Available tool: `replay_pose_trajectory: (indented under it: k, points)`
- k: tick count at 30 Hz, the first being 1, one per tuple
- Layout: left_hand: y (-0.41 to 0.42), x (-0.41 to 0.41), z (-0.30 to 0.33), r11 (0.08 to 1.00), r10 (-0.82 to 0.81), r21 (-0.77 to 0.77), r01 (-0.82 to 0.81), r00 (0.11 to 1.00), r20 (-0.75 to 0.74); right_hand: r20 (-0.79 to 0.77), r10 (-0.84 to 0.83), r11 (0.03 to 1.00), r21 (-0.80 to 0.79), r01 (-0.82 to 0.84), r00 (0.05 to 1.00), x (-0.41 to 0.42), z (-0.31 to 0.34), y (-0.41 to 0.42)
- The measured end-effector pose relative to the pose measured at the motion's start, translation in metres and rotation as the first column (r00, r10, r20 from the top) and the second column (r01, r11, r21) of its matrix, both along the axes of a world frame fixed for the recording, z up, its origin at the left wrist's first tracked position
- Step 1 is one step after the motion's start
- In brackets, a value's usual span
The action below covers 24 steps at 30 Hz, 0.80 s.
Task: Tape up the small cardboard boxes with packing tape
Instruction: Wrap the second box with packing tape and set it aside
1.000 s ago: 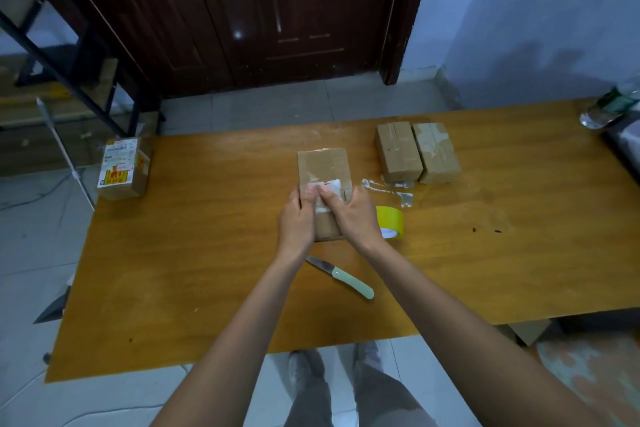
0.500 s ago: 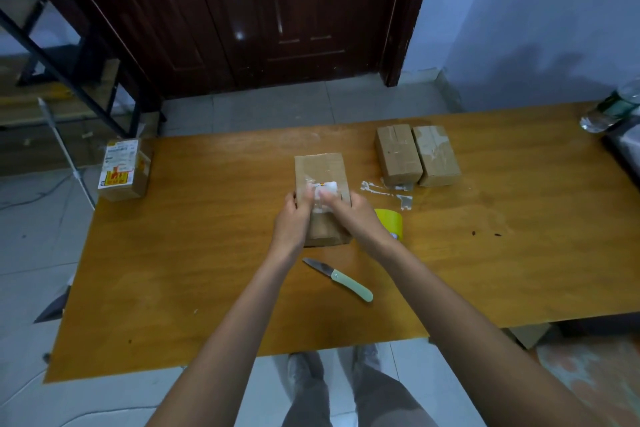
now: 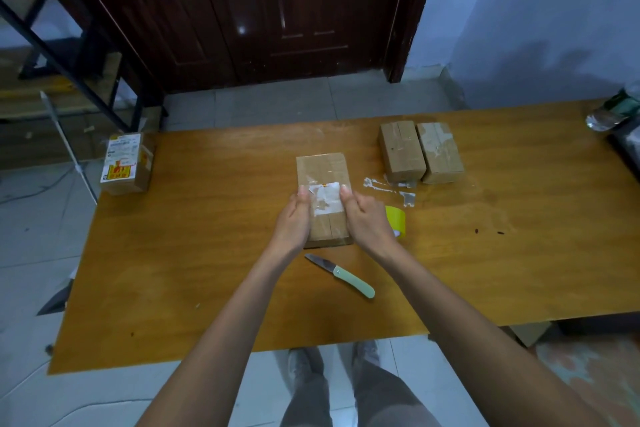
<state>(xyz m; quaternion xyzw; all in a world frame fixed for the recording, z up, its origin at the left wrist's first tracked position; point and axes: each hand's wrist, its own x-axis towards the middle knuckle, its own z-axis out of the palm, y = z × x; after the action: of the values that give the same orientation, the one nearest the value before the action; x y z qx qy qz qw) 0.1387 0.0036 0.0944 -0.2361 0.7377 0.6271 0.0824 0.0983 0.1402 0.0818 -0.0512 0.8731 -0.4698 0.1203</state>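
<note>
**Two hands press tape onto a cardboard box**

The left hand [image 3: 291,224] and right hand [image 3: 363,224] hold the long sides of a small cardboard box [image 3: 323,198] between them, thumbs pressing its taped top. The box lies flat on the worktop [image 3: 207,253], long axis pointing away from the person. Just right of the right hand is a yellow tape roll [image 3: 396,220]; just nearer lies a knife [image 3: 341,276]. Beyond, to the right, two taped boxes [image 3: 420,152] look finished. Far left, a labelled box [image 3: 126,163] seems left to do.
</note>
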Motion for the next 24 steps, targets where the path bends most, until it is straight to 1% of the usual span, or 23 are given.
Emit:
replay_pose_trajectory:
  k: [3, 6, 9, 15, 17, 19, 22, 24]
  points:
    - [-0.003, 0.000, 0.004, 1.000, -0.011, 0.023, 0.011, 1.000, 0.025, 0.090, -0.022, 0.998, -0.051, 0.026, 0.996, -0.001, 0.005, -0.002]
    - [-0.004, -0.003, 0.004, 1.000, -0.006, -0.014, 0.006, 1.000, 0.017, 0.129, 0.015, 0.999, -0.049, -0.009, 0.992, -0.003, 0.013, -0.004]
    - [-0.003, -0.004, 0.001, 0.998, 0.036, -0.046, -0.035, 0.999, 0.011, 0.094, 0.006, 1.000, 0.001, -0.007, 0.996, -0.005, 0.016, -0.008]
    - [-0.003, -0.001, -0.003, 0.998, 0.049, -0.044, -0.049, 0.999, -0.005, -0.013, 0.057, 0.994, 0.096, -0.056, 0.998, -0.010, 0.008, -0.007]
    - [-0.002, 0.001, -0.004, 0.997, 0.029, -0.077, -0.030, 1.000, -0.010, -0.047, 0.042, 0.993, 0.115, -0.037, 0.998, -0.006, 0.004, -0.008]
    - [-0.002, 0.002, -0.004, 0.996, 0.020, -0.092, -0.021, 1.000, -0.009, -0.050, 0.001, 0.992, 0.126, 0.005, 0.999, -0.004, 0.002, -0.008]
    - [-0.005, 0.004, -0.007, 1.000, 0.022, -0.016, -0.021, 0.999, 0.025, -0.029, -0.067, 0.993, 0.100, 0.070, 0.997, -0.005, 0.004, -0.009]
    - [-0.006, 0.006, -0.006, 0.997, 0.039, 0.065, -0.042, 0.998, 0.045, -0.017, -0.057, 0.993, 0.103, 0.059, 0.998, -0.007, 0.007, -0.010]
